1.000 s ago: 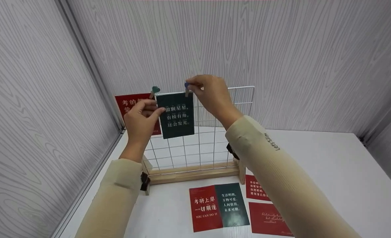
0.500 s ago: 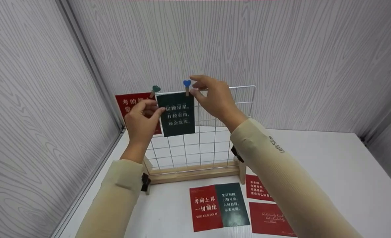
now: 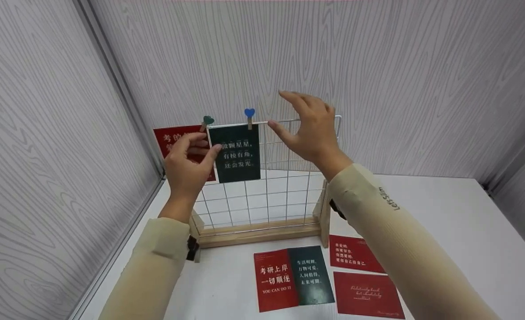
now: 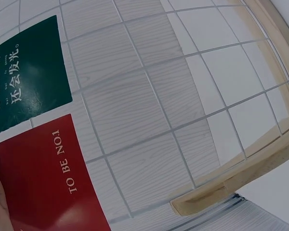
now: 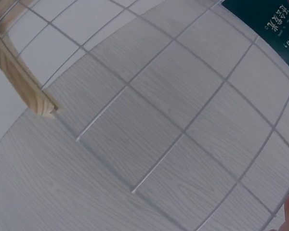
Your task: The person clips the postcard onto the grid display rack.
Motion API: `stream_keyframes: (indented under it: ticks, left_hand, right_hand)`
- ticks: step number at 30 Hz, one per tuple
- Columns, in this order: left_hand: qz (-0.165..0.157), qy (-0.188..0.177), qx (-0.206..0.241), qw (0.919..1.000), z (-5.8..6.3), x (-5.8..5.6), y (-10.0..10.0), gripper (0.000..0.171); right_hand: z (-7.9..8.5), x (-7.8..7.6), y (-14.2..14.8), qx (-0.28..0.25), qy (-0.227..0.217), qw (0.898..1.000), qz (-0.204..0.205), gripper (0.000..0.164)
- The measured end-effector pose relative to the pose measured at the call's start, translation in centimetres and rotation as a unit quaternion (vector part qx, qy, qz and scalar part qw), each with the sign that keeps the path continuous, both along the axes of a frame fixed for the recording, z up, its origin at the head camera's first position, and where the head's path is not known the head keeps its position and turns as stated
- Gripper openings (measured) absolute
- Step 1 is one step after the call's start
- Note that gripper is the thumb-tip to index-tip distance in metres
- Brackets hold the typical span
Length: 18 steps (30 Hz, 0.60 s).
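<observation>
A dark green card (image 3: 236,166) with white characters hangs at the top of a white wire grid (image 3: 267,191). A small wooden clothespin with a blue heart (image 3: 249,114) is clipped on its top edge. My left hand (image 3: 186,162) holds the card's left edge, the thumb in front of it; the other fingertips are partly hidden. Behind this hand hangs a red card (image 3: 169,138), with a green-heart clothespin (image 3: 207,121) at its upper right corner. My right hand (image 3: 311,126), fingers spread and holding nothing, is right of the blue-heart clothespin, near the grid's top wire.
The grid stands on a wooden base (image 3: 262,235) on a white table. In front lie a red card (image 3: 275,291), a green card (image 3: 311,291) and two more red cards (image 3: 369,306) at the right. Wood-patterned panels (image 3: 378,66) rise behind and beside.
My right hand has let go of the blue-heart clothespin and moved off to the right, its fingers spreading. The left hand keeps its place at the green card's left edge.
</observation>
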<state>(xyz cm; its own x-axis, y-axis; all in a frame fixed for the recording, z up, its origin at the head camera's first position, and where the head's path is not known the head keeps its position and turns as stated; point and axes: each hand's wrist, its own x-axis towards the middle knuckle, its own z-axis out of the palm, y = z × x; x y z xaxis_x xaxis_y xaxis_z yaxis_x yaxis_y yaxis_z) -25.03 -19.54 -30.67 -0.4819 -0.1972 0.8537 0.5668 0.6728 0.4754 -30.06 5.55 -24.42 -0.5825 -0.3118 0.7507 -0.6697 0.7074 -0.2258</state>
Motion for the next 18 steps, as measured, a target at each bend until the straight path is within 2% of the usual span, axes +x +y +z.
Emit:
stream_keyframes:
  ticks: [5, 10, 18]
  left_hand:
    - [0.010, 0.002, -0.024, 0.9997, -0.3, 0.5, -0.3, 0.047]
    - [0.011, -0.001, -0.049, 0.9987, -1.0, 0.9, -0.5, 0.057]
    - [-0.007, -0.002, -0.085, 0.9964, -2.6, 1.4, -0.1, 0.068]
  right_hand:
    - [-0.2, -0.2, 1.5, 0.017, 0.024, 0.999, -0.019, 0.068]
    - [-0.7, -0.5, 3.1, 0.017, 0.027, 0.999, -0.027, 0.072]
    - [-2.1, -1.1, 5.8, -0.002, 0.039, 0.999, -0.028, 0.075]
